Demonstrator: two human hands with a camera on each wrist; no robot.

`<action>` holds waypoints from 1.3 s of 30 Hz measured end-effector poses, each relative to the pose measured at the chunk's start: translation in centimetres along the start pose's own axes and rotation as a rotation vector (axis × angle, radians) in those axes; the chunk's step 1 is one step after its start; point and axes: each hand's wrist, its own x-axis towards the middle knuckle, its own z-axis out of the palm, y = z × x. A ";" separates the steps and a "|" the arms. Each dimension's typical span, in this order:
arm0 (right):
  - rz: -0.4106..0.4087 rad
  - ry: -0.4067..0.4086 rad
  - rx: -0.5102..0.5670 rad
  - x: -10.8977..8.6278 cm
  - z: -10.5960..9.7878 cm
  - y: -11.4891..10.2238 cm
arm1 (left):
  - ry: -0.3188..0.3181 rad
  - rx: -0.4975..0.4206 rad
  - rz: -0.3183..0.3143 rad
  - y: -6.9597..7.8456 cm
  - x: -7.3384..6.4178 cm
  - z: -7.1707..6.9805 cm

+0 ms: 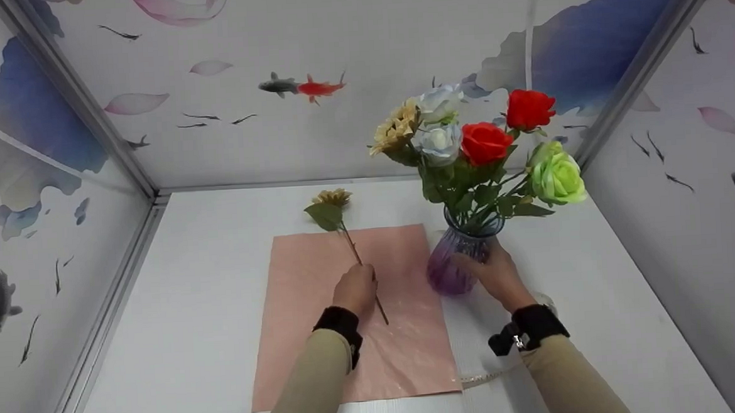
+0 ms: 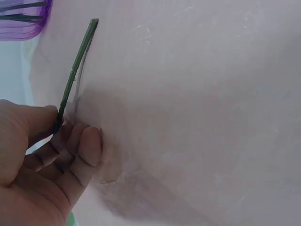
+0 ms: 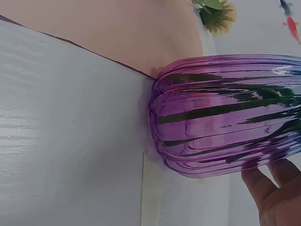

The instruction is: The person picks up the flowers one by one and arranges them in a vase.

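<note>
My left hand (image 1: 355,289) pinches the stem of a yellow artificial sunflower (image 1: 336,202) between thumb and fingers, over the pink wrapping paper (image 1: 311,335). In the left wrist view, the cut end of the green stem (image 2: 75,70) sticks out past the fingertips. A purple ribbed glass vase (image 1: 447,265) stands at the paper's right edge, and my right hand (image 1: 500,275) grips its right side. Out of the vase rise red roses (image 1: 485,143), a green rose (image 1: 556,174), pale blue-white flowers (image 1: 439,143) and another sunflower (image 1: 396,128). Dark stems show through the glass (image 3: 225,113).
A narrow ribbon or tape (image 1: 483,378) lies on the white table (image 1: 178,323) by the paper's lower right corner. Printed white panels (image 1: 226,144) with fish and petals enclose the table at the back and both sides.
</note>
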 end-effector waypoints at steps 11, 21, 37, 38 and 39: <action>0.033 -0.020 -0.036 0.0 -0.1 -0.1 | 0.092 -0.426 -0.178 -1.4 0.3 -0.4; 0.041 -0.024 -0.011 -0.1 -0.1 0.0 | 0.049 -0.698 -0.265 -3.1 0.0 -1.4; 0.044 -0.034 0.010 -0.1 -0.1 -0.2 | 0.025 -0.866 -0.313 -4.0 -0.7 -1.9; 0.045 -0.035 0.011 -0.1 -0.1 -0.2 | 0.028 -0.871 -0.312 -4.0 -0.8 -1.9; 0.044 -0.034 0.011 -0.1 -0.1 -0.2 | 0.030 -0.877 -0.312 -4.0 -0.9 -2.0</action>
